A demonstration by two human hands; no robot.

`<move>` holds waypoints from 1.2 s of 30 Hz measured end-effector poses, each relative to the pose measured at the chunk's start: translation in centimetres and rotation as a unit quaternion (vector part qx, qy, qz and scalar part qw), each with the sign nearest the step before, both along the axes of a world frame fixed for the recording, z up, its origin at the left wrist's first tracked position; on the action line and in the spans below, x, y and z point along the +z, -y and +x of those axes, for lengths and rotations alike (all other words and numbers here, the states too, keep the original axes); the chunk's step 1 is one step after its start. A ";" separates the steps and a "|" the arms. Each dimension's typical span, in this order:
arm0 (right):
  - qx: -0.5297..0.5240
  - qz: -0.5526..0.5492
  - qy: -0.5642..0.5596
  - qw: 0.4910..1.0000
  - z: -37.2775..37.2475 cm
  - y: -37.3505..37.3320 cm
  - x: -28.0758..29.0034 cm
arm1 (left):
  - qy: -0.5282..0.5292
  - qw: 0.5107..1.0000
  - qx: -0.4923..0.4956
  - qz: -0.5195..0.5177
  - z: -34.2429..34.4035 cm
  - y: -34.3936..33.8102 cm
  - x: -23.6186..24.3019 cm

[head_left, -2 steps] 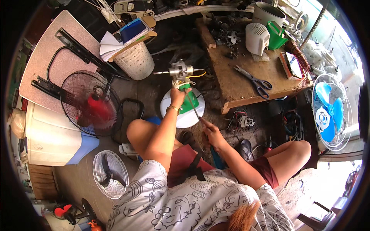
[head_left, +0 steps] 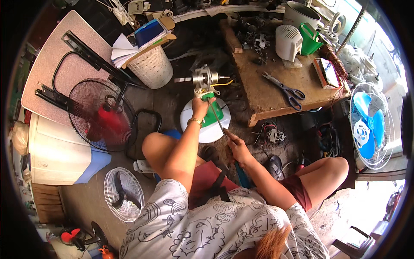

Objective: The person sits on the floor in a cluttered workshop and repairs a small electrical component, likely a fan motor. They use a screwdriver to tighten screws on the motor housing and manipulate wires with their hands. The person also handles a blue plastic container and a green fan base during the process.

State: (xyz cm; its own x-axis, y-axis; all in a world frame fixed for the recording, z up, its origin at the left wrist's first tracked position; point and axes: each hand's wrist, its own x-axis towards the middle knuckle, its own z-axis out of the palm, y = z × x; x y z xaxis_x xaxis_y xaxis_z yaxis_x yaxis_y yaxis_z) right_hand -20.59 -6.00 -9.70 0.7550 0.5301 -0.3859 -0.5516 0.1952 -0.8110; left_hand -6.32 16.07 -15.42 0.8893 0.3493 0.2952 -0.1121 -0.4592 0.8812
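A metal fan motor with a shaft and yellow wire sits atop a green stand housing on a round white base. My left hand, a watch at its wrist, grips the top of the housing just below the motor. My right hand is closed round a long thin metal tool, probably a screwdriver, whose far end meets the housing by my left fingers; its exact tip is hard to make out. A blue object lies below my right hand, between my legs.
A wooden table at right carries scissors and containers. A woven basket stands back left. Fans stand left and right; a small caged fan lies lower left. Motor parts lie on the floor.
The motor has shifted or turned slightly, and its shaft looks different at the left end. Both hands have barely moved, keeping their grips.
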 end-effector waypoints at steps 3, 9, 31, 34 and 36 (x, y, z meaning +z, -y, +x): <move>-0.013 -0.034 0.041 0.999 0.1 -0.2 -1.2 | -0.001 1.000 -0.009 -0.006 0.2 1.1 0.3; -0.009 -0.053 0.018 0.998 0.3 2.4 -2.4 | -0.072 0.955 -0.229 -0.174 0.5 -2.8 0.8; 0.039 -0.045 0.069 0.996 0.2 1.5 -2.3 | 0.075 0.975 -0.025 -0.208 -2.2 0.5 0.6; 0.028 -0.220 0.211 0.952 -0.9 2.0 -3.0 | 0.036 0.998 -0.005 -0.046 -1.9 0.8 1.3; 0.039 -0.322 0.280 0.903 -1.3 2.9 -3.6 | -0.057 0.998 0.003 0.022 -1.6 0.3 1.5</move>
State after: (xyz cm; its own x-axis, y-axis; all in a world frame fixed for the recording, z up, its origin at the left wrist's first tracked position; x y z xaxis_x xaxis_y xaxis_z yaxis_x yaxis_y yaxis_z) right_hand -21.86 -8.90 -13.33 0.8973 0.3927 -0.2018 -0.0102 -0.4386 -0.8986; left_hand -7.88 15.81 -13.94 0.9161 0.3437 0.2065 -0.0089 -0.4973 0.8675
